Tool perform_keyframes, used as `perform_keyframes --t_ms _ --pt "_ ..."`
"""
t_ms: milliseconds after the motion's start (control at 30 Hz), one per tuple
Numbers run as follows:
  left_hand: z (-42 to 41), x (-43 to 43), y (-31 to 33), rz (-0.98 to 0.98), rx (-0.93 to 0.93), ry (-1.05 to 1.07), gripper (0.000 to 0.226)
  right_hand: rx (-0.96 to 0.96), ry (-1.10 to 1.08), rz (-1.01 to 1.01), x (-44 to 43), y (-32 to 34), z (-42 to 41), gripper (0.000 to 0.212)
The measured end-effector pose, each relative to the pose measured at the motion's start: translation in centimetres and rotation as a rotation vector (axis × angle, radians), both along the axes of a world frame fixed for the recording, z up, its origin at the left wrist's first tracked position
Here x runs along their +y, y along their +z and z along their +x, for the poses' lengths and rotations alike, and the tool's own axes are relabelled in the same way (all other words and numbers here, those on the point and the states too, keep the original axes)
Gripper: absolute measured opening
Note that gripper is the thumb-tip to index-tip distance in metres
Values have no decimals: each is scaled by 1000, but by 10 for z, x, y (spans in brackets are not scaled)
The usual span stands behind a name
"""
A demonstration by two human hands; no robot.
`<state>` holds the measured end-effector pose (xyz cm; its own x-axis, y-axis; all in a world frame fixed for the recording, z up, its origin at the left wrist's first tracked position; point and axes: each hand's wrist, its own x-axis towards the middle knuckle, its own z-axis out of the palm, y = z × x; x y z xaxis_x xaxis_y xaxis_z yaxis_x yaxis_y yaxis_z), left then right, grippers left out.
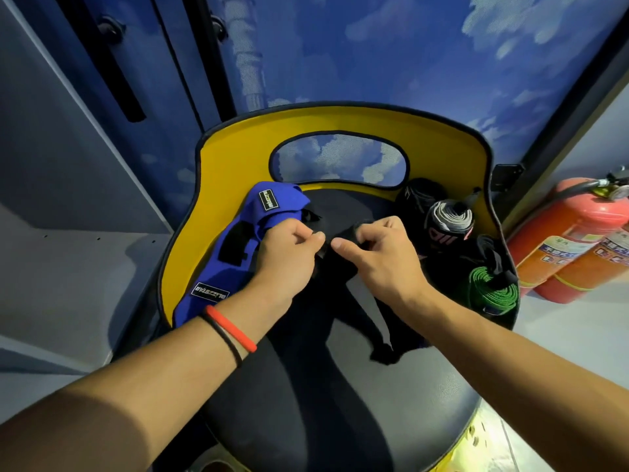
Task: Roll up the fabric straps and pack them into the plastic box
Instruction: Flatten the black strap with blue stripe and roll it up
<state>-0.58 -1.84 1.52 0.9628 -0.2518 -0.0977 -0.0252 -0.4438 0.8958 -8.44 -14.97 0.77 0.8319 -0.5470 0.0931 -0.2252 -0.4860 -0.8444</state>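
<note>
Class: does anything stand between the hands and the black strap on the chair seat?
Nothing visible does. The left hand and right hand both pinch the black strap; the blue strap lies off to the left. The plastic box is not in view.

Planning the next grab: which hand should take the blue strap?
Likely left. The left hand lies against the blue strap; the right hand sits across the black strap, nearer the green roll.

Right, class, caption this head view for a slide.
Left hand and right hand pinch a black strap on a yellow chair, blue strap and rolled straps alongside.
</note>
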Motion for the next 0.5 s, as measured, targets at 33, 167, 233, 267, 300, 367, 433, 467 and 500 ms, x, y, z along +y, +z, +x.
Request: perform_keyframes --t_ms 33,167,233,267,300,367,433,467,500 --pt "4 1 0 -24 102 25 14 -10 25 4 4 0 1 36" --pt "12 2 2 -55 313 34 12 -62 41 62 16 1 0 47" --pt "12 2 4 -79 360 25 15 -76 44 91 15 3 -3 50" --pt "13 2 5 -86 380 20 17 -78 49 98 14 3 -5 49" --pt "14 1 6 -88 396 12 18 -83 50 100 14 3 -8 47" --pt "16 1 7 -98 435 8 16 -88 42 105 15 2 -12 44" --pt "18 -1 6 -125 473 15 9 -86 31 109 16 2 -16 43" --pt "16 -1 7 -141 491 17 9 -90 33 114 17 3 -17 43" --pt "17 -2 7 -154 508 24 12 -96 39 119 18 1 -18 43"
